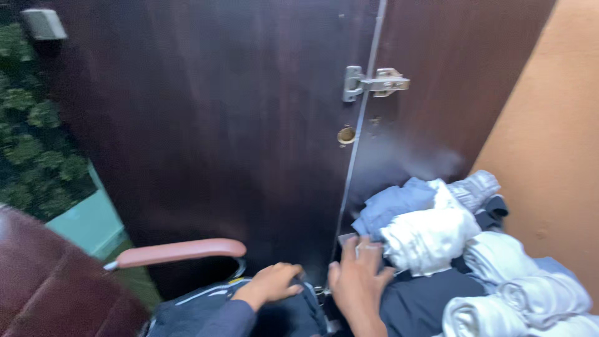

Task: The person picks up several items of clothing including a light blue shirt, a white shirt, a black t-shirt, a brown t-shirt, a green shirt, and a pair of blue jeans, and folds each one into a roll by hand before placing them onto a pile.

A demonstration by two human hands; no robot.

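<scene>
At the bottom edge, the left hand point(269, 284) lies palm-down on a dark garment with pale stripes point(206, 306) that is draped over the seat of a chair; its fingers are curled together and pressing into the cloth, though whether they pinch it cannot be told. Just beside it, the right hand point(357, 278) reaches into the open wardrobe, its fingers spread slightly apart and resting on the near edge of a heap of clothes, touching a white folded cloth point(427, 240) and the dark garment point(418, 299) beneath it. To the right of that hand lie several rolled white towels point(518, 293). A little further in, a blue-grey garment point(393, 206) sits behind the white cloth, with a grey striped piece point(474, 187) at the back of the pile. On the left, the chair's pink padded armrest point(178, 251) juts out above the striped garment, and its maroon backrest point(43, 281) fills the corner. Beyond stands the dark brown wardrobe door point(218, 125), swung open, with a metal hinge point(374, 82) joining it to the cabinet side. An orange wall point(555, 143) rises at the right.
</scene>
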